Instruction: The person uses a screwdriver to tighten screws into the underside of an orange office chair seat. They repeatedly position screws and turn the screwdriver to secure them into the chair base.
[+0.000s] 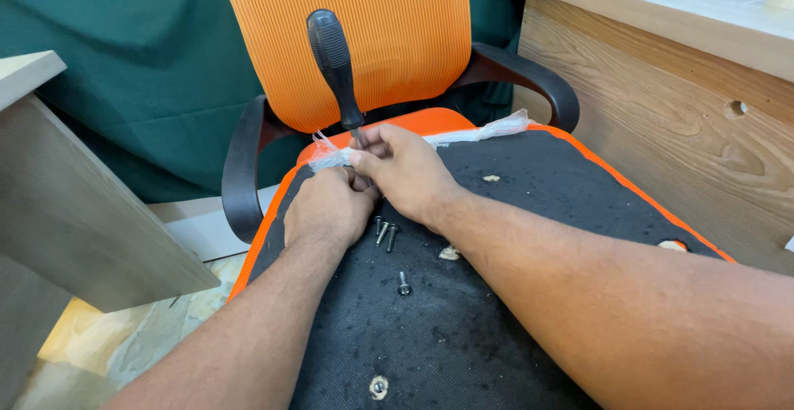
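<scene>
Background: green cloth [141,63] hung behind an orange mesh chair back [372,21]; a wood-grain table [662,71] stood at right, a grey panel [74,203] at left, tiled floor [91,344] below.
Work surface: an upturned chair seat [513,294], black fabric underside with orange edging, lay in front of the chair back, between the two black armrests [240,170].
Left hand: left hand [327,207] rested on the seat near its far edge, fingers curled and pressed together around a twist of clear plastic wrap [331,155].
Right hand: right hand [405,170] sat just beside and touching the left, fingers pinching the metal shank of a screwdriver [335,63] and the same wrap.
Screwdriver: black ribbed handle stood nearly upright, tilted slightly left, above both hands; tip hidden by the fingers.
Packaging: the clear plastic wrap ran as a crumpled strip along the seat's far edge, from the hands toward the right armrest; no label visible on it.
Loose hardware: two screws [385,233] lay just below the hands; one more screw [404,283] lay nearer the camera.
Seat marks: pale foam showed through small holes [449,253] in the black fabric; one hole near the bottom edge held a bolt head [378,387].
</scene>
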